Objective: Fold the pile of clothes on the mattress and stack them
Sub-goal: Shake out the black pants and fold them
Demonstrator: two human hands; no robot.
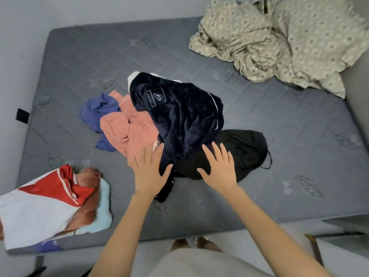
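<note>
A loose pile of clothes lies in the middle of the grey mattress (279, 148). On top is a dark navy velvet garment (179, 114) with a stitched label. Beside it are a salmon-pink garment (129, 134), a blue garment (97, 110) and a black garment (243, 148). My left hand (149, 172) is spread flat over the near edge of the pink and navy cloth. My right hand (219, 166) is spread flat over the black garment. Neither hand grips anything. At the near left corner sits a stack (46, 206) with a red-and-white garment on top.
A crumpled beige patterned sheet (279, 43) covers the mattress's far right corner. A grey wall runs along the far and left sides. The mattress's near edge is right in front of me, with pale floor and a furniture corner (343, 246) at the lower right.
</note>
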